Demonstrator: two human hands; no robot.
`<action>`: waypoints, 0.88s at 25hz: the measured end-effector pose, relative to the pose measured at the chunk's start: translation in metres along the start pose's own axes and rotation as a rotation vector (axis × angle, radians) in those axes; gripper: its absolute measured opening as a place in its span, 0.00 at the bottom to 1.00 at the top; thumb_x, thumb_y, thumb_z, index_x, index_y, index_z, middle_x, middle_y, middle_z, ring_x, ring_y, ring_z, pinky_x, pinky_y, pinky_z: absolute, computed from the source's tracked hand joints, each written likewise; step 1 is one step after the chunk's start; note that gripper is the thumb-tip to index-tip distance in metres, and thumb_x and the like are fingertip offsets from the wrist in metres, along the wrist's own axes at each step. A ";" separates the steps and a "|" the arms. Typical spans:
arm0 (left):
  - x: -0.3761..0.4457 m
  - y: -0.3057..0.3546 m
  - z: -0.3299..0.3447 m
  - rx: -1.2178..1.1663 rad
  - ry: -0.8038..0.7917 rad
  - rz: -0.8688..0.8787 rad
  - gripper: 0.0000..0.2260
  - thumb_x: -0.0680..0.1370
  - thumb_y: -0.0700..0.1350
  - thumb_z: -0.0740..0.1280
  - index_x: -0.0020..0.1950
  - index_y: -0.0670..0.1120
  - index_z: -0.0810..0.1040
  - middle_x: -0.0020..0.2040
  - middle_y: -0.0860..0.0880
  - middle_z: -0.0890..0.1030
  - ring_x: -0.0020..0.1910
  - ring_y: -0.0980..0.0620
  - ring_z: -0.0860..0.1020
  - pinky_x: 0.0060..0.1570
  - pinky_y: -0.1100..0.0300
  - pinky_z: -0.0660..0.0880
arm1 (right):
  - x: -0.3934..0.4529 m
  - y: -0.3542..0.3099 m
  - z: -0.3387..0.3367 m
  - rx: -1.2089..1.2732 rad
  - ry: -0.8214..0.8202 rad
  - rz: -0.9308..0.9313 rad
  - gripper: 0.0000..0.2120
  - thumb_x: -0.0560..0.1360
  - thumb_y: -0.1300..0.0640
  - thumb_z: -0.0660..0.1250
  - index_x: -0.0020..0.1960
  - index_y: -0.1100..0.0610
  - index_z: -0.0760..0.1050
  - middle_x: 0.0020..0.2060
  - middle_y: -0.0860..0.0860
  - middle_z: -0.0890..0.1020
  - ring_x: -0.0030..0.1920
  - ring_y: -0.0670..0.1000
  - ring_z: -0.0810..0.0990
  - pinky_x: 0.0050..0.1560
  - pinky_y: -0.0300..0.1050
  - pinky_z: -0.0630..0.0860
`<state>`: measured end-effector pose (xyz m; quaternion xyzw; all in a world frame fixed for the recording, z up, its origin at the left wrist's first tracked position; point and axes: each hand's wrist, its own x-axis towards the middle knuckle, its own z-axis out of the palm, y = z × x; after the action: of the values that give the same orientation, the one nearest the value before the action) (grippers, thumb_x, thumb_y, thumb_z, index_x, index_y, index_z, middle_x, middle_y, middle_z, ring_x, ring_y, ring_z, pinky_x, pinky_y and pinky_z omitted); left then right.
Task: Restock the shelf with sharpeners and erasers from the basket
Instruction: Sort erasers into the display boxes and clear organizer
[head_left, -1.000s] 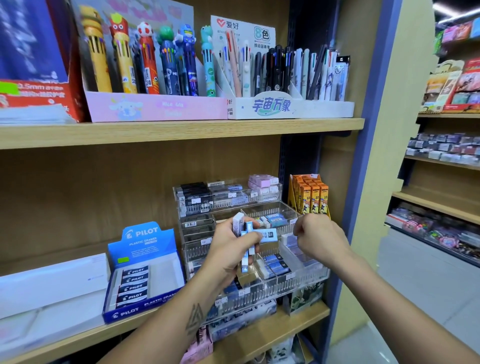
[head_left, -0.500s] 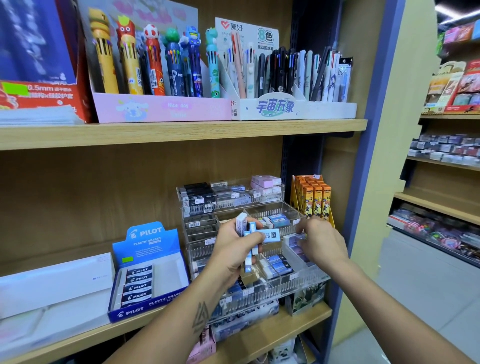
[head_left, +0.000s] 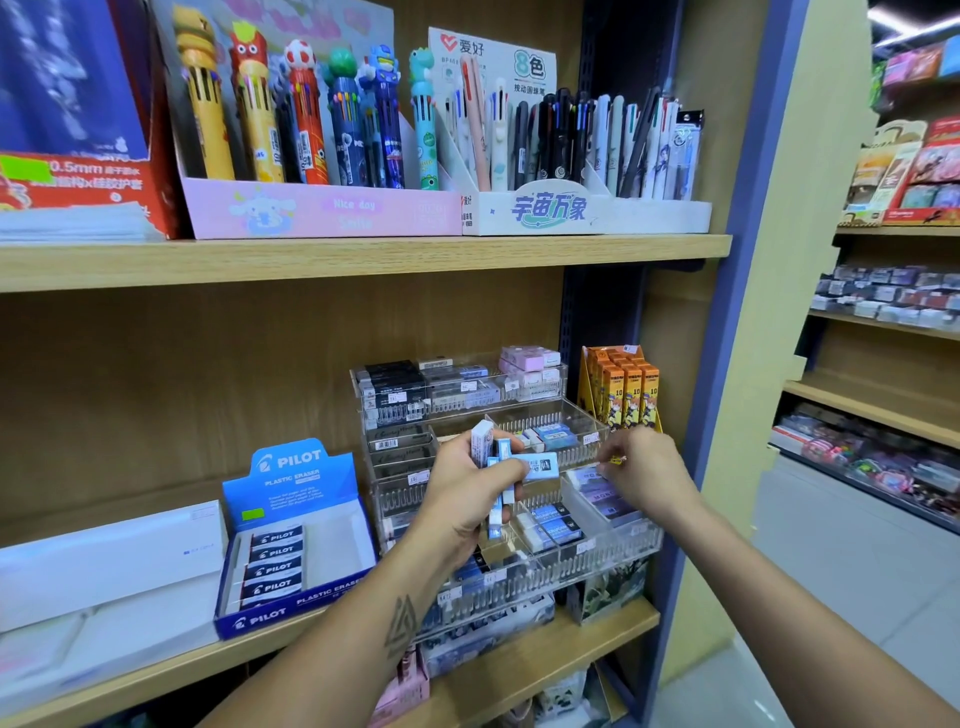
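Observation:
My left hand (head_left: 467, 499) grips a bunch of several blue-and-white erasers (head_left: 540, 465) in front of the clear tiered display rack (head_left: 613, 556). My right hand (head_left: 647, 470) hovers over the rack's right compartment, its fingers curled down onto the purple-sleeved erasers (head_left: 602, 491) lying there. A small yellow bit shows at its fingertips. Whether the fingers pinch an eraser is hidden. More blue erasers (head_left: 553, 525) lie in the lower middle compartment. The basket is out of view.
A blue Pilot eraser box (head_left: 291, 545) stands left of the rack, and white flat boxes (head_left: 104, 571) lie further left. Orange lead packs (head_left: 626, 389) stand at the back right. Pen displays (head_left: 322, 208) fill the shelf above. An aisle opens to the right.
My right hand has moved slightly down and right onto the purple erasers. My left hand keeps the same bunch of erasers, barely shifted.

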<state>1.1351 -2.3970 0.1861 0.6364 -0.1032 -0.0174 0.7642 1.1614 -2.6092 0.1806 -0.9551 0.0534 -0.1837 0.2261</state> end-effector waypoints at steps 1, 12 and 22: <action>0.000 0.000 0.000 0.003 0.001 0.000 0.09 0.73 0.28 0.68 0.46 0.40 0.79 0.36 0.46 0.81 0.29 0.52 0.77 0.22 0.63 0.69 | -0.001 0.000 0.001 -0.022 -0.004 -0.031 0.06 0.75 0.63 0.70 0.42 0.55 0.83 0.44 0.52 0.84 0.47 0.52 0.81 0.44 0.45 0.79; 0.000 0.010 0.006 0.017 0.045 0.021 0.08 0.73 0.29 0.68 0.46 0.40 0.79 0.38 0.40 0.80 0.32 0.47 0.77 0.24 0.62 0.71 | -0.016 -0.045 -0.010 0.156 -0.022 -0.269 0.23 0.70 0.74 0.63 0.56 0.53 0.81 0.48 0.45 0.77 0.48 0.46 0.78 0.42 0.32 0.71; 0.037 0.070 -0.027 -0.159 0.229 -0.107 0.04 0.76 0.34 0.67 0.50 0.35 0.76 0.37 0.37 0.78 0.24 0.48 0.75 0.22 0.64 0.70 | 0.031 -0.101 -0.010 0.168 0.098 -0.384 0.17 0.74 0.52 0.74 0.61 0.57 0.81 0.54 0.50 0.78 0.54 0.52 0.78 0.56 0.47 0.75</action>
<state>1.1689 -2.3634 0.2545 0.5763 0.0204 0.0066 0.8170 1.1887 -2.5292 0.2441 -0.9155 -0.1343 -0.2733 0.2630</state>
